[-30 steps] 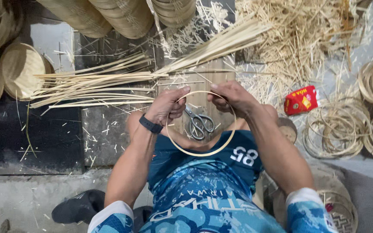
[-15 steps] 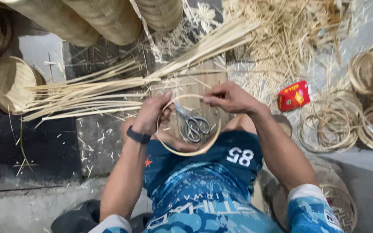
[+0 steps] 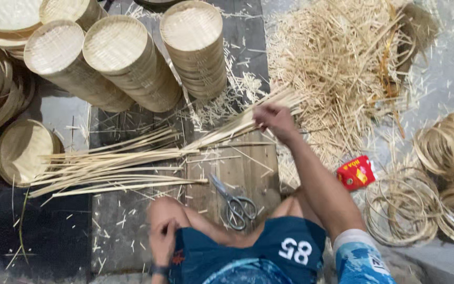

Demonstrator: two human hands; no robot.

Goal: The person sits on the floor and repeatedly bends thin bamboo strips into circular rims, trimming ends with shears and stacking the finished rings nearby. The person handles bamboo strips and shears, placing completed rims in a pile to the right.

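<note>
My right hand (image 3: 275, 120) is stretched forward onto the near end of a long bundle of thin bamboo strips (image 3: 132, 163). The bundle lies across the floor and a wooden board (image 3: 248, 163). The hand is blurred, with its fingers curled over the strip ends. My left hand (image 3: 163, 241) rests low on my left knee at the edge of my blue shorts, fingers curled, with nothing visible in it. A pair of metal scissors (image 3: 235, 204) lies on the board between my knees, touched by neither hand.
Stacks of round woven bamboo lids (image 3: 127, 60) stand at the far left and centre. A heap of bamboo offcuts (image 3: 342, 68) lies at the far right. Coiled bamboo rings (image 3: 403, 208) and a small red packet (image 3: 357, 172) sit to my right.
Both hands have let go of the bamboo ring held over the scissors, and it is out of sight. My right hand reached forward to the strips while my left dropped to my knee.
</note>
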